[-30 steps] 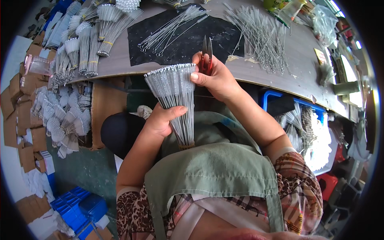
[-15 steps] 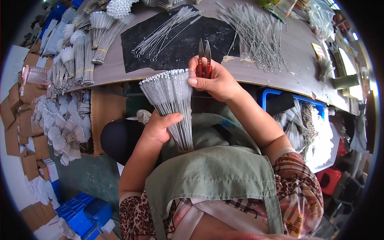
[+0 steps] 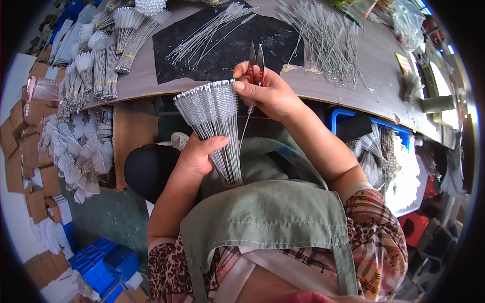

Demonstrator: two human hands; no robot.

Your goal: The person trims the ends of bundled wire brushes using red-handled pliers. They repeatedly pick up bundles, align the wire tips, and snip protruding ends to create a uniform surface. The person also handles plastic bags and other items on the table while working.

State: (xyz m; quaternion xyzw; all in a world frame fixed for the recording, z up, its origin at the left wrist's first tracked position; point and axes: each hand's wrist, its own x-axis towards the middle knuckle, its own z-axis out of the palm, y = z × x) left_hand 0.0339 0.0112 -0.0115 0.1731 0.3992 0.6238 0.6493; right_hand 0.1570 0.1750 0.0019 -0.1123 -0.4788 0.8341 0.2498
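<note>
A fan-shaped bundle of thin wire straw brushes [image 3: 209, 108] stands upright in front of the apron, bristle ends up. My left hand [image 3: 198, 154] is closed round its middle, the thumb lying across the wire stems. At the bundle's upper right is my right hand [image 3: 273, 96], gripping red-handled thread snips [image 3: 256, 73] with the blades pointing up and apart. Its thumb and forefinger close near the bundle's corner. A single brush [image 3: 245, 126] leans out from the bundle, its upper end under the right hand's fingers, partly hidden. A band gathers the bundle's lower end.
Loose brushes [image 3: 207, 38] lie on a black mat [image 3: 172, 50] on the table. To its right is a larger pile of brushes [image 3: 333, 43]. Tied brush bundles [image 3: 103, 70] crowd the table's left end. Below the table edge, a blue crate [image 3: 339, 115] stands at right and a cardboard box [image 3: 134, 134] at left.
Both hands and the bundle have shifted slightly up and left. One brush now slants apart from the bundle beneath my right hand. The snips remain in that hand.
</note>
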